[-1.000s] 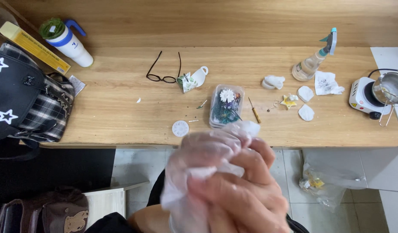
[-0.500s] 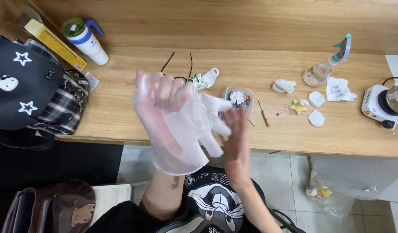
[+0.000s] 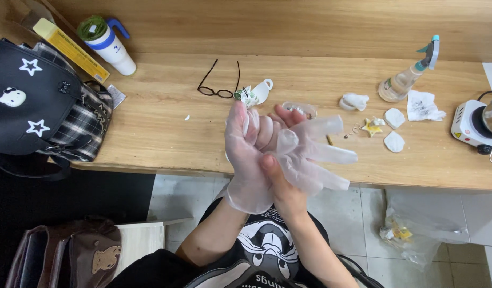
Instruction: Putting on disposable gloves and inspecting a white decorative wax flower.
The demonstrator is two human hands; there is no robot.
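My left hand wears a thin clear plastic glove and stands upright with its fingers apart, in front of the wooden table's near edge. My right hand is bare and pressed against the left palm. It grips a second clear plastic glove, whose loose fingers stick out to the right. A small clear container on the table is partly hidden behind my fingertips.
On the table lie black glasses, a small white teapot, a spray bottle, white pieces, a tissue and a hot plate. A black star-patterned bag and a tumbler stand left.
My hands have come apart and back together; the left hand's glove is pulled further on, and the second glove now hangs out to the right. The camera view shifted slightly.
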